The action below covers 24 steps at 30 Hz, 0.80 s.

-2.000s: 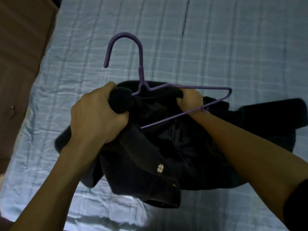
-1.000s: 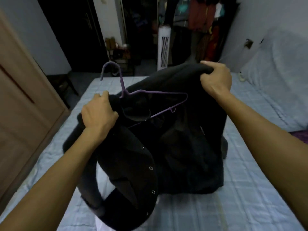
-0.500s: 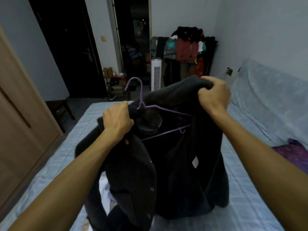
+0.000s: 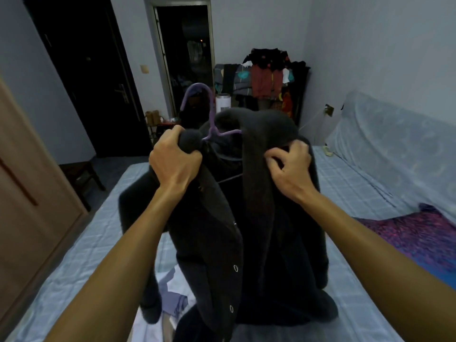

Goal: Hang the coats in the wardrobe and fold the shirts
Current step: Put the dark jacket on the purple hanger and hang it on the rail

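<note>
A dark fleece coat (image 4: 249,233) with snap buttons hangs in the air over the bed, draped on a purple wire hanger (image 4: 209,117) whose hook sticks up above the collar. My left hand (image 4: 174,160) grips the coat's left shoulder in a fist. At the right shoulder my right hand (image 4: 291,169) pinches the dark fabric with curled fingers. Pale shirts (image 4: 172,287) lie crumpled on the bed beneath the coat, partly hidden by it.
The bed (image 4: 350,262) has a light blue checked cover. A wooden wardrobe (image 4: 27,193) stands at the left. A purple patterned cloth (image 4: 417,233) lies at the right. A loaded clothes rack (image 4: 266,80), a white tower unit (image 4: 223,102) and dark doorways stand at the far end.
The coat rose from lying on the bed to hanging upright. My right hand moved from the hanger bar to the right shoulder and has dropped slightly, regripping the fabric.
</note>
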Motion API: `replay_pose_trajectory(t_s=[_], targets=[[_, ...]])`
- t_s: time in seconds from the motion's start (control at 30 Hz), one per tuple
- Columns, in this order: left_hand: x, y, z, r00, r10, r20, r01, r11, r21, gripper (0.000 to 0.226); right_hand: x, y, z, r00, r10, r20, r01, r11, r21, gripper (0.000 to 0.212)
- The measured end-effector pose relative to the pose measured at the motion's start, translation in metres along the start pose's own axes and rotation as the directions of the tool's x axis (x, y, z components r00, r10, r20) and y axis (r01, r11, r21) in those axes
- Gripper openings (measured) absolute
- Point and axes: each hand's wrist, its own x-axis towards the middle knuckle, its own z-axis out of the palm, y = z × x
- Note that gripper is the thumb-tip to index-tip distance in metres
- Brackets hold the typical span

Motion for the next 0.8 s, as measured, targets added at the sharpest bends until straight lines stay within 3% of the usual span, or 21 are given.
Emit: replay_pose_trajectory(t_s=[0.1,0.17,0.2,0.3,0.37,0.5,0.6,0.67,0.73,0.8], targets=[[0.005,0.000,0.003,0.996,0.086,0.018,-0.086,0.996,0.007,0.013,0.009,0.013,-0.015,0.979,0.003,-0.205,0.007,0.999,0.050,0.011],[0.007,-0.003,0.006,0.994,0.111,0.023,-0.111,0.994,0.002,0.014,0.017,0.028,-0.022,0.964,0.052,-0.260,-0.042,0.998,0.044,0.034],[0.007,-0.003,0.008,0.993,0.117,0.021,-0.117,0.993,-0.008,0.014,0.022,0.039,-0.024,0.977,0.062,-0.203,-0.061,0.998,0.009,0.043],[0.005,-0.002,0.015,0.992,0.122,0.021,-0.121,0.992,-0.030,0.014,0.024,0.053,-0.026,0.988,0.080,0.129,-0.079,0.997,-0.012,0.040],[0.003,-0.003,0.018,0.993,0.112,0.024,-0.111,0.993,-0.034,0.014,0.021,0.059,-0.024,0.996,0.034,0.078,-0.034,0.999,-0.004,0.045],[0.005,-0.007,0.017,0.991,0.136,0.015,-0.136,0.991,-0.014,0.013,0.019,0.050,-0.030,0.999,-0.025,0.026,0.025,1.000,0.013,0.034],[0.006,-0.005,0.018,0.938,0.308,0.160,-0.322,0.945,0.063,0.017,0.028,0.028,-0.033,0.994,0.032,-0.108,-0.022,0.995,0.094,0.023],[0.002,-0.004,0.020,0.882,0.374,0.286,-0.420,0.900,0.118,0.022,0.042,-0.001,-0.033,0.987,-0.042,-0.155,0.061,0.991,0.118,0.016],[-0.004,-0.003,0.024,0.865,0.359,0.351,-0.427,0.893,0.139,0.024,0.059,-0.032,-0.038,0.975,-0.103,-0.199,0.142,0.972,0.190,0.018],[-0.005,-0.002,0.024,0.886,0.334,0.323,-0.388,0.914,0.118,0.025,0.072,-0.053,-0.043,0.957,-0.129,-0.260,0.192,0.953,0.235,0.021]])
